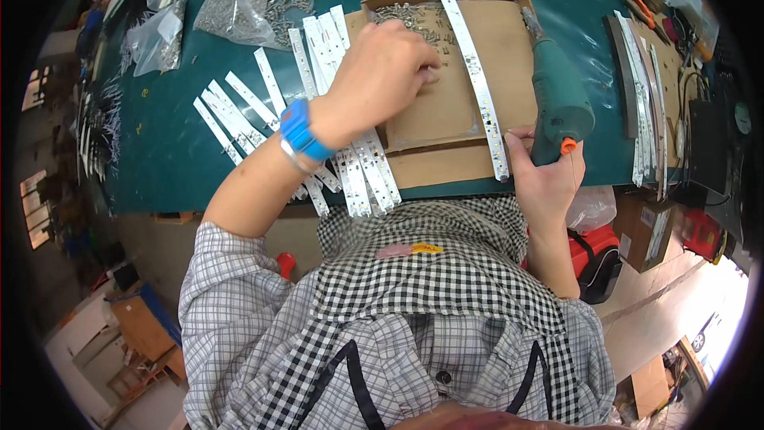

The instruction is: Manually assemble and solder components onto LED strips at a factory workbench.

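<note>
My left hand [394, 64] is over the left part of a shallow cardboard tray [446, 144], just nearer than a heap of small screws [410, 20]. Its fingers are curled together, and I cannot make out what is between them. My right hand [551, 183] grips the near end of a green electric screwdriver [562, 91], whose tip points away over the tray's right edge. Between the hands a white LED strip board [471, 72] lies across the tray, its near end close to my right thumb. More LED strip boards [362, 171] lie fanned out under my left forearm.
Clear plastic bags of small metal parts [259, 0] rest on the green table [171, 163] at the far left. At the right are more strips [643, 111], cables and orange-handled pliers [639, 12]. A red and black case [595, 259] stands below the table's right side.
</note>
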